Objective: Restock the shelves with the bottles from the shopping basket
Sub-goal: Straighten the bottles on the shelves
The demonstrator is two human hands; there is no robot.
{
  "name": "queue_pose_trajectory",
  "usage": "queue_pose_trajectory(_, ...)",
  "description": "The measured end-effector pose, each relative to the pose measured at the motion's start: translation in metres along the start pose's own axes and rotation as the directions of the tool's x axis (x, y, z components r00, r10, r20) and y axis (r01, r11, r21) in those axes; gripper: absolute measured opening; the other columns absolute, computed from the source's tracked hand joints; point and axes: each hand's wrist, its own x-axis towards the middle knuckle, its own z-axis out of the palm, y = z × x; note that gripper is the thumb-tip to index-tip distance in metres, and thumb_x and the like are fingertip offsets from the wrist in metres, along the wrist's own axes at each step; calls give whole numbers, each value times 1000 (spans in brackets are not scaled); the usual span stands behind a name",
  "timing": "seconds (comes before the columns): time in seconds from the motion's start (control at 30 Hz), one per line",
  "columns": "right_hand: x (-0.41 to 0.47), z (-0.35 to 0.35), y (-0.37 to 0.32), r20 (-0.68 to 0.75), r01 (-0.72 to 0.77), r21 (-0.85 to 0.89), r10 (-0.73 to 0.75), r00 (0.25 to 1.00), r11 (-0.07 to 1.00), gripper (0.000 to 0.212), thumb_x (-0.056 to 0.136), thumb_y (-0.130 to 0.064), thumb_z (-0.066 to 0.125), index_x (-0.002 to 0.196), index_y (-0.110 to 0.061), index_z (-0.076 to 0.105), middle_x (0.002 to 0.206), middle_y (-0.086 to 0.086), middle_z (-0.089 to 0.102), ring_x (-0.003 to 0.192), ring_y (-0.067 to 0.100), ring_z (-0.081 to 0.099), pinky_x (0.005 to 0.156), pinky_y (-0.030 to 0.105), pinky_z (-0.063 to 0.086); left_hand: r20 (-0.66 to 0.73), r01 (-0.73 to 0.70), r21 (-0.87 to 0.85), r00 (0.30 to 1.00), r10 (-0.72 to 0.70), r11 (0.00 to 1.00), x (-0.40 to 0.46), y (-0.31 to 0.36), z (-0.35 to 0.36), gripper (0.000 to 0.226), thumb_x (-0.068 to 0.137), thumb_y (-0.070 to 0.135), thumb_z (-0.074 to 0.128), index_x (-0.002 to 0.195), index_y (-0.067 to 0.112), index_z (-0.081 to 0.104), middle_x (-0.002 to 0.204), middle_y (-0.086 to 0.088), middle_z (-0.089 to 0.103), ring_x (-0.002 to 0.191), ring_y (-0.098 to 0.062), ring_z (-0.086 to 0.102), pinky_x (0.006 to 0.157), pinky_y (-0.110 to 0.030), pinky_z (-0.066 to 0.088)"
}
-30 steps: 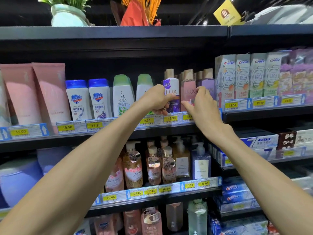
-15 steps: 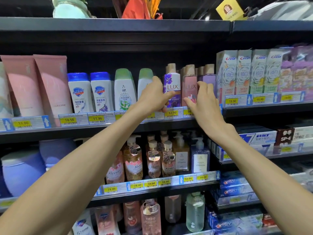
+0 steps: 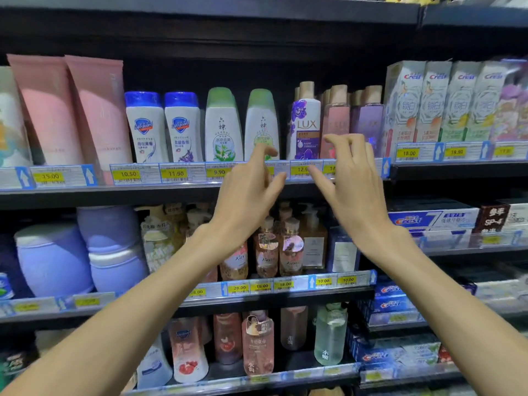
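Observation:
A white and purple LUX bottle (image 3: 305, 124) with a tan cap stands upright on the upper shelf (image 3: 171, 192), with a pink bottle (image 3: 335, 121) and a lilac bottle (image 3: 367, 121) to its right. My left hand (image 3: 248, 192) hangs in front of the shelf edge, just left of and below the LUX bottle, fingers loose and holding nothing. My right hand (image 3: 350, 178) is below and in front of the pink bottle, fingers spread, also empty. Neither hand touches a bottle. The shopping basket is out of view.
Two green-capped white bottles (image 3: 224, 127), two blue-capped Safeguard bottles (image 3: 163, 127) and pink tubes (image 3: 71, 110) fill the upper shelf's left. Crest boxes (image 3: 437, 101) stand at the right. Pump bottles (image 3: 288, 247) and purple tubs (image 3: 83, 252) sit on the shelf below.
Both hands have let go of the LUX and pink bottles and drawn back and down from the shelf, fingers now spread. The view has tilted downward.

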Motion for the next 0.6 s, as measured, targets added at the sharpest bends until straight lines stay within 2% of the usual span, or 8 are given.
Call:
queue_pose_trajectory(0.17,-46,12,-13,63,-31,97,25,998,995,48,97,-35,67,138,-13,52,120,6,57,111,27,56,79,43,55,28,149,-3,988,-149,989,-57,-18,15,31,97,38,62,124,25,50,58,12,60,62,-6,61,65,-34,48)
queue_pose_trajectory(0.3,-86,34,-11,193,-139,185,102,976,973,51,98,-39,66,140,-16,49,119,0,54,101,22,61,76,35,50,47,266,-55,963,-264,962,-91,-29,34,26,97,35,63,115,23,49,57,7,60,60,-7,61,66,-39,52)
queue_pose_trajectory(0.47,-119,67,3,367,-336,181,253,895,924,65,97,-53,61,148,-19,38,129,-3,46,98,21,64,74,42,54,189,410,54,891,-412,911,-106,-44,63,49,96,49,59,131,19,45,58,9,65,69,-15,69,78,-44,57)
queue_pose_trajectory(0.53,-125,78,8,425,-395,152,301,854,906,73,96,-60,59,150,-17,34,131,-2,44,95,24,65,76,45,54,227,439,112,862,-453,892,-103,-48,72,48,96,52,57,124,14,46,62,6,67,71,-22,71,75,-45,58)
queue_pose_trajectory(0.6,-128,85,12,475,-445,127,339,812,887,81,94,-65,58,152,-15,31,136,-1,42,96,26,65,78,45,54,251,452,140,845,-473,881,-101,-51,79,43,96,56,54,107,16,45,67,0,70,66,-27,70,68,-46,59)
